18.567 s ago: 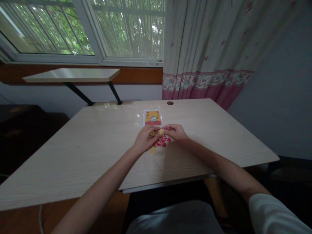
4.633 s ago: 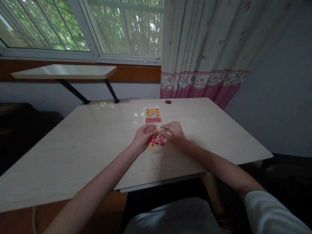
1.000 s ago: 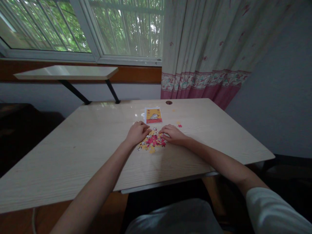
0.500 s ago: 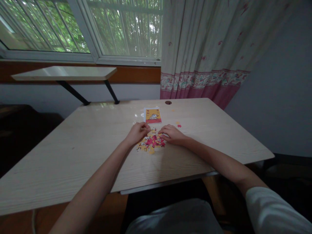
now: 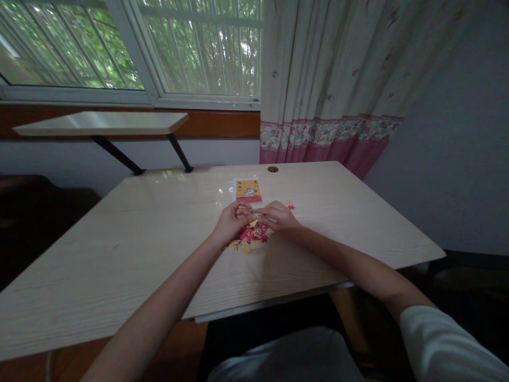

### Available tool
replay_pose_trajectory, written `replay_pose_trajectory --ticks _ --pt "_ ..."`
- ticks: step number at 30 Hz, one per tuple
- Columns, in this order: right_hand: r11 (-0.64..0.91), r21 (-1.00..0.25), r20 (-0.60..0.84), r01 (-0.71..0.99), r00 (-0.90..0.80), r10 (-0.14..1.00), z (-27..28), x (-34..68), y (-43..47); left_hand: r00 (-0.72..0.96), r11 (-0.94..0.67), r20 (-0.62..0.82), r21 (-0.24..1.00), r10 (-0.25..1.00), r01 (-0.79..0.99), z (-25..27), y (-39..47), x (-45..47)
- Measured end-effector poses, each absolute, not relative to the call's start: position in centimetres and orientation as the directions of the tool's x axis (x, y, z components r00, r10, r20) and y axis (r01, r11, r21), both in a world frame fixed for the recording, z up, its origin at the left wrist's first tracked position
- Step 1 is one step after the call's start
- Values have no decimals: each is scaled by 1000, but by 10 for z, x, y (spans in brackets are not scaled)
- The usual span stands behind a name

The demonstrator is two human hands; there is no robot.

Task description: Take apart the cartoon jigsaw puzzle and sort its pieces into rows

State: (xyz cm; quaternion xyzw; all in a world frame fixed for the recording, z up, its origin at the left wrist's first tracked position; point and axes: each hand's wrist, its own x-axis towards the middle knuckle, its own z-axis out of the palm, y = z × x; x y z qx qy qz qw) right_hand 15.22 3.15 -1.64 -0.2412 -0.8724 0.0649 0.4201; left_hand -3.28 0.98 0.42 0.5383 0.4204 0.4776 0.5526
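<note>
Over a heap of small jigsaw pieces (image 5: pixel 254 233) in red, yellow and white, my two hands meet fingertip to fingertip. My left hand (image 5: pixel 234 218) is closed in a pinch on a yellow puzzle piece (image 5: pixel 253 223). From the other side, the thumb and fingers of my right hand (image 5: pixel 279 216) close at the same spot, also on a puzzle piece. Whether it is one piece or two joined cannot be made out. Just beyond the hands lies a picture card (image 5: pixel 248 191) with a spotted dog on yellow and red.
A red puzzle piece (image 5: pixel 291 207) lies right of my right hand, with yellow ones near it. The light wooden desk (image 5: pixel 159 239) has a cable hole (image 5: pixel 272 170) at the back and a raised shelf (image 5: pixel 103 123) at back left. A curtain (image 5: pixel 318 106) hangs behind.
My hands have come together over the heap, the left moving right. A yellow puzzle piece now shows between the fingertips, lifted from the pile.
</note>
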Motion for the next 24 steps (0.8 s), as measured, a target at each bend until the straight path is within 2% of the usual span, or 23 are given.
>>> replay_pose_trajectory --ticks 3,8,15,20,24 --pt "887 -282 706 364 -547 449 -17 152 31 211 -24 46 994 976 -107 5 8 -31" --pt "871 -267 682 413 -557 473 -18 153 30 215 -20 43 994 976 -105 4 7 -31" --pt "894 -259 723 365 -540 430 -14 158 33 220 -34 52 996 974 -86 3 8 -35" --pt "850 -340 699 402 -496 515 -11 164 36 224 -213 195 975 955 57 -2 5 -40" --pt "836 -387 701 389 -464 541 -9 164 34 223 -344 301 920 927 189 -6 4 -43"
